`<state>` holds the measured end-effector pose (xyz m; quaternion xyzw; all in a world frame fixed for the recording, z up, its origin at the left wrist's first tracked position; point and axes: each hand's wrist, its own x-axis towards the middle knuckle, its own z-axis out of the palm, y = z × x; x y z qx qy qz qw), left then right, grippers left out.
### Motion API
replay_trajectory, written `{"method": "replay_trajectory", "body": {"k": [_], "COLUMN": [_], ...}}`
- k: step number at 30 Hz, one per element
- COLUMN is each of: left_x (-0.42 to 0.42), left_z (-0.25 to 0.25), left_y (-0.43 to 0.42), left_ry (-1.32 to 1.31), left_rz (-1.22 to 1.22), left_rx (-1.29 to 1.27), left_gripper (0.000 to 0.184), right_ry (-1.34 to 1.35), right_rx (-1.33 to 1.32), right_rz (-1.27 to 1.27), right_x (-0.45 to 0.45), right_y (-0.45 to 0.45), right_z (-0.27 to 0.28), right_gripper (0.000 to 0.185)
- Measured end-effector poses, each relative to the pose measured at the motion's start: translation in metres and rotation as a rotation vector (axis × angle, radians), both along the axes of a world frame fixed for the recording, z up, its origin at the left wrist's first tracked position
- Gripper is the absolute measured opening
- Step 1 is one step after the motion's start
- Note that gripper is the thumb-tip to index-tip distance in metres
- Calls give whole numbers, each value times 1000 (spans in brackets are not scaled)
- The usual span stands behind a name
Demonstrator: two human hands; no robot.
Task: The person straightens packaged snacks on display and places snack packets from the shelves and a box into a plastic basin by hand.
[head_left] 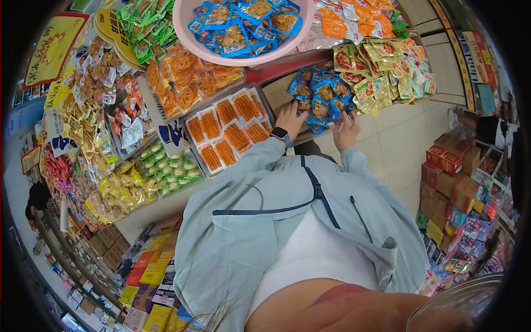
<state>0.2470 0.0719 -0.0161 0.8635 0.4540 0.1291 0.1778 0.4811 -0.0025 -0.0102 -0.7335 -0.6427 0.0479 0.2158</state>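
Small blue snack packets [322, 95] lie heaped in a compartment at the front edge of the display. At the left side of this heap is my left hand [290, 120], a watch on its wrist, its fingers spread and touching the nearest packets. My right hand [347, 131] rests at the heap's front right, fingertips up against the packets and apart; I see nothing gripped in it. Left of my left hand sits a tray of orange strip snacks in clear packs [228, 126]. Gold and green packets [381, 66] are piled to the right of the blue heap.
A pink basin [182, 25] of larger blue packets stands behind. Bagged snacks [171, 170] and dried goods [77, 116] fill the left side. Cardboard boxes [442, 182] are stacked on the right, and coloured boxes [157, 274] at lower left. Another person's leg [467, 120] shows at far right.
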Motion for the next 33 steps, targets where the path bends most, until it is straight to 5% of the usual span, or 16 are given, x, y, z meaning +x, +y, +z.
{"method": "replay_trajectory", "body": {"k": [4,7,13,20,25,27,33], "left_x": [3,-1,-25,-47,-69,-77,-93], "left_z": [-1,8,48,112,193,215,203], "left_y": [1,-4,-24,-31,69,126,262], "left_ry": [101,107,58,-454,-651,-441,-73], "left_rz": [44,53,111,585,522,498,502], "left_rx": [-52,-70,13,-248,381,674,507], "left_gripper": [37,38,27,33,32,37,27], "right_ry": [-21,144,-106,-70,-79,-96,-161], "right_rx": [-98,-90,-140,-166,-144,-121,-68], "right_rz": [-211,12,0,-3,49,69,130], "right_x": [10,27,10,13,16,18,27], "right_y": [0,3,2,5,9,7,10], "right_z": [12,0,-21,-29,-25,-25,-34], "right_gripper": [71,72,72,77,80,80,75]}}
